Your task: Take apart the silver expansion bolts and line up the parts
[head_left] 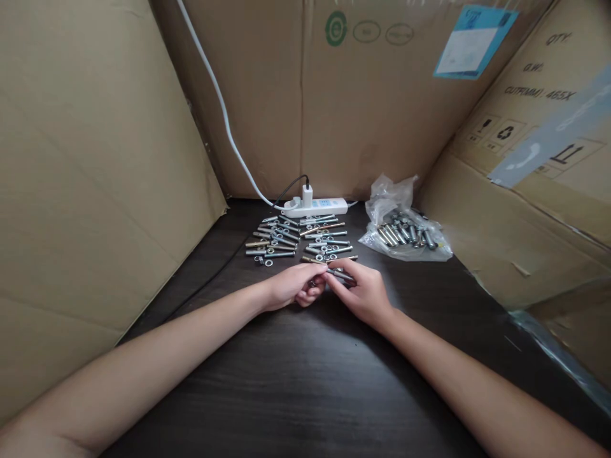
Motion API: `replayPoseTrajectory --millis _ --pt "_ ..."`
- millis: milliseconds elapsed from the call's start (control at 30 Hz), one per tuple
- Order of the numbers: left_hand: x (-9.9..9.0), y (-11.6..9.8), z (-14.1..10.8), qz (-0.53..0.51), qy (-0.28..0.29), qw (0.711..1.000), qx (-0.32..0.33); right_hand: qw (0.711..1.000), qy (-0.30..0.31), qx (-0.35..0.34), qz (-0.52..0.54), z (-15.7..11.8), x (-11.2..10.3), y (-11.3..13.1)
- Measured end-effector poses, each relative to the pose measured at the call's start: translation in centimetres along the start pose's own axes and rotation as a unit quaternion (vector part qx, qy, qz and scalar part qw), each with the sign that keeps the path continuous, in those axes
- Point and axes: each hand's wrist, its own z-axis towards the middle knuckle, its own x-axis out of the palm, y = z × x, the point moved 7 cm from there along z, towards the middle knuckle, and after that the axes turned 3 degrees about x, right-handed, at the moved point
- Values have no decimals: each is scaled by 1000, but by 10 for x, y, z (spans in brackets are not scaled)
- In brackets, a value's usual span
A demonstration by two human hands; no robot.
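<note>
Over the dark table, my right hand (365,289) is closed around a metal expansion bolt (340,275), which lies roughly level between thumb and fingers. My left hand (293,285) meets it at the bolt's left end, thumb and forefinger pinched there and the other fingers curled in. A small dark metal piece (312,284) shows between those curled fingers, too little of it to name. Just beyond my hands, bolts with sleeves (329,242) and loose washers (319,257) are laid out in a right group. Another group of bolts (270,253) and washers lies to the left.
A clear plastic bag (398,248) with several bolts lies at the back right. Behind the rows stands a white power strip (322,207) with a plugged-in adapter. A black cable (210,280) crosses the table's left side. Cardboard walls (258,95) enclose the back and both sides.
</note>
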Motion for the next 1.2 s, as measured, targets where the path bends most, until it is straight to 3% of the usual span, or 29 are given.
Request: replayPoseTrajectory --millis 800,1200 --pt "0 -4 1 -53 20 998 12 1000 25 1 8 1 0 0" --pt "-1 -2 1 -11 8 1000 20 999 34 8 5 1 2 -1"
